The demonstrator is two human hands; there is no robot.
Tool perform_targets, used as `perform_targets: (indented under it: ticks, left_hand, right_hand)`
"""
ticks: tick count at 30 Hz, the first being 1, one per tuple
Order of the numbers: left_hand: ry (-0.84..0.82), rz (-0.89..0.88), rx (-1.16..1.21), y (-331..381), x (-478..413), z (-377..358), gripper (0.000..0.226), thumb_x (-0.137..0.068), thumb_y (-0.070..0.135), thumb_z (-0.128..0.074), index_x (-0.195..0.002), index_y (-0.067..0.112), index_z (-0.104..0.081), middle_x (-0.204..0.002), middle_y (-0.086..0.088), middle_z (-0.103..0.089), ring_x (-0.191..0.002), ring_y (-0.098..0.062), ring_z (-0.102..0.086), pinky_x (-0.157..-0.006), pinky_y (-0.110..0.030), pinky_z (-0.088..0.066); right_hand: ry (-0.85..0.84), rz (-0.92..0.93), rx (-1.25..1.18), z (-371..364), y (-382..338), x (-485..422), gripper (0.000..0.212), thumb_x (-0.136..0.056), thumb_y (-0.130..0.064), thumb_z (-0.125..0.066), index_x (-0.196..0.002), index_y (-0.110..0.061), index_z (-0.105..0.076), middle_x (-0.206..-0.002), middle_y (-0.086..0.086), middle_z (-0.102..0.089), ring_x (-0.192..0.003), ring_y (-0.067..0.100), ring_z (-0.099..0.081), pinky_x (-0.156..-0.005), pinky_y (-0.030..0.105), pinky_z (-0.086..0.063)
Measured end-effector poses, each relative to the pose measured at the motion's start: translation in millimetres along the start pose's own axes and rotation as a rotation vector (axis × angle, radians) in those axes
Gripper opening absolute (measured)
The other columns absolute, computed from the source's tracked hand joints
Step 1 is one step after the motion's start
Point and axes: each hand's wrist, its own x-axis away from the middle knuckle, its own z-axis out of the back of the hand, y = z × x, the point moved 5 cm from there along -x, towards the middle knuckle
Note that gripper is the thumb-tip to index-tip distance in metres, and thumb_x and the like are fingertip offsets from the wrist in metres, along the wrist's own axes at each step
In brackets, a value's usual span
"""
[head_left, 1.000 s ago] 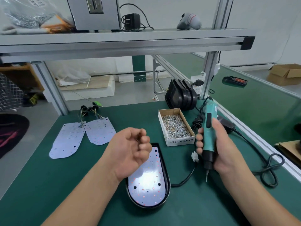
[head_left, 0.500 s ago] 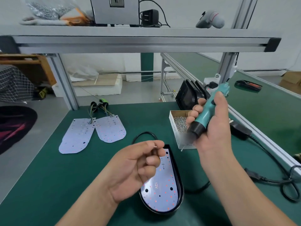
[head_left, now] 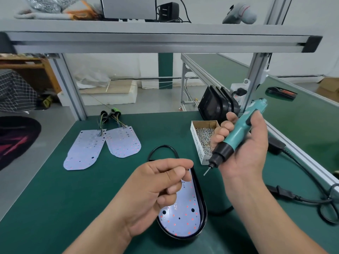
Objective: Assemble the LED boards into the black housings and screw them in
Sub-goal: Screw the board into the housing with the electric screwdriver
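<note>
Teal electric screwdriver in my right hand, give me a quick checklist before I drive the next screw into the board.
1. White LED board seated in black oval housing: ok.
2. Right hand grips teal electric screwdriver: ok.
3. Screw pinched in left hand's fingers: cannot tell, hidden.
4. Screwdriver bit over a board hole: not ok, it hangs beside the housing.
5. Cardboard box holds silver screws: ok.

Bare hands [head_left: 157, 184], bare forearms [head_left: 256, 208].
</note>
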Motion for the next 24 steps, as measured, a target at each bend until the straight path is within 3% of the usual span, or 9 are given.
perform_targets:
  ticks: [4, 10, 17, 21, 24]
  left_hand:
    - [0.005, -0.037, -0.104, -1.7, 2.3, -4.7, 0.02, -0.084, 0.015, -0.078, -0.102, 0.014, -0.082, -0.097, -0.015, -0.076, -0.056, -0.01, -0.04, -0.046, -0.017, -0.032]
    - [0.003, -0.039, -0.073, -2.6, 3.5, -6.6, 0.009, -0.084, 0.013, -0.079, -0.093, 0.016, -0.078, -0.1, -0.021, -0.076, -0.055, -0.012, -0.036, -0.044, -0.017, -0.031]
    - [-0.019, -0.042, -0.13, -4.6, 5.1, -11.4, 0.014, -0.089, 0.019, -0.071, -0.101, 0.016, -0.079, -0.1, -0.017, -0.077, -0.055, -0.011, -0.036, -0.046, -0.017, -0.03]
    - [-0.005, -0.037, -0.141, -6.5, 5.3, -11.5, 0.025, -0.093, 0.02, -0.067, -0.113, 0.006, -0.064, -0.104, -0.021, -0.078, -0.053, -0.01, -0.036, -0.046, -0.018, -0.029]
    - [-0.01, -0.03, -0.117, -7.4, 5.6, -13.2, 0.018, -0.092, 0.019, -0.069, -0.107, 0.009, -0.067, -0.103, -0.017, -0.077, -0.053, -0.01, -0.037, -0.046, -0.018, -0.029]
  right_hand:
    - [0.01, 0.005, -0.002, 1.9, -3.9, 0.2, 0.048, -0.093, -0.057, -0.066, -0.108, -0.012, -0.062, -0.076, -0.001, -0.051, -0.061, 0.013, -0.048, -0.053, 0.024, -0.045]
    - [-0.007, -0.009, -0.003, -2.0, -2.3, 3.6, 0.044, -0.089, -0.053, -0.068, -0.104, -0.012, -0.062, -0.075, -0.001, -0.05, -0.058, 0.013, -0.048, -0.049, 0.023, -0.046]
    - [-0.058, -0.007, -0.007, -7.5, -1.1, 9.3, 0.046, -0.091, -0.057, -0.064, -0.105, -0.012, -0.061, -0.076, 0.0, -0.051, -0.059, 0.013, -0.049, -0.05, 0.023, -0.046]
    - [-0.037, 0.013, 0.021, -7.5, -3.3, 9.5, 0.055, -0.092, -0.059, -0.064, -0.115, -0.009, -0.064, -0.078, 0.0, -0.053, -0.059, 0.013, -0.05, -0.049, 0.023, -0.046]
    - [-0.015, 0.036, 0.03, -7.6, -2.9, 9.4, 0.053, -0.092, -0.055, -0.065, -0.119, -0.009, -0.063, -0.078, 0.0, -0.052, -0.061, 0.014, -0.051, -0.052, 0.024, -0.048]
